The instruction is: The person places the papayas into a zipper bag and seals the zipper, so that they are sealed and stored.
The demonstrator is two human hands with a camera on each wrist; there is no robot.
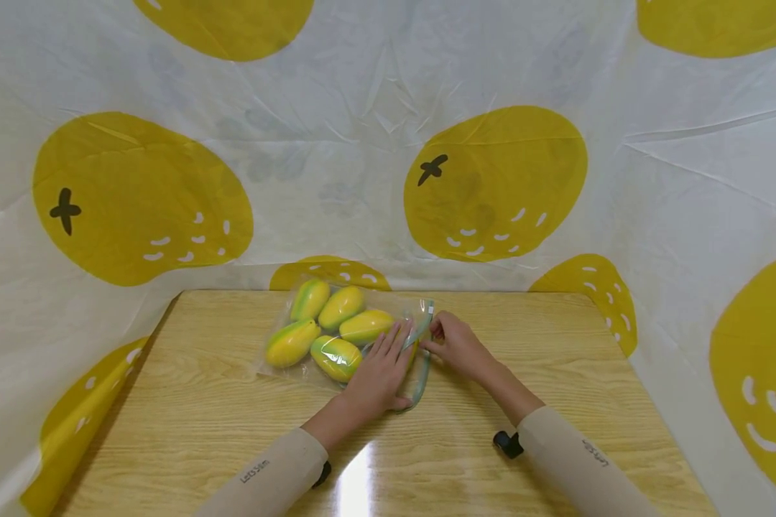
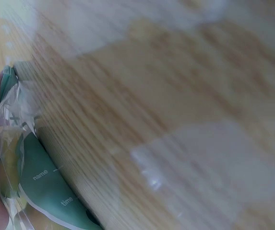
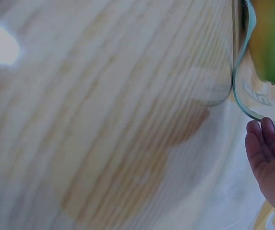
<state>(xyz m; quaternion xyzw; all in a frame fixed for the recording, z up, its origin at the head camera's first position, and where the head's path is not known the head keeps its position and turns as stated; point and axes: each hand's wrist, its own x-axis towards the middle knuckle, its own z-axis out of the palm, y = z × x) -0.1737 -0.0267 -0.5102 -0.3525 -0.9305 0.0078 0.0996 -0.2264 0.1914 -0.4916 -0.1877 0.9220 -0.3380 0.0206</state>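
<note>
A clear zip bag (image 1: 305, 373) with a green-blue rim lies on the table, its mouth to the right. Inside are several yellow fruits (image 1: 341, 309) with green streaks, shaped like mangoes or small papayas. My left hand (image 1: 381, 370) rests over the bag near its mouth, fingers extended and thumb by the lower rim. At the mouth, my right hand (image 1: 459, 348) pinches the rim between thumb and fingertips. The right wrist view shows the rim parted, with one fruit (image 3: 271, 43) close inside. A green label (image 2: 46, 177) printed "name" and "time" shows in the left wrist view.
The wooden table (image 1: 233, 445) has its far edge just beyond the bag. White cloth (image 1: 336, 179) printed with big yellow fruits hangs behind and at both sides. Black wrist devices (image 1: 507, 444) sit by the beige sleeves (image 1: 575, 459).
</note>
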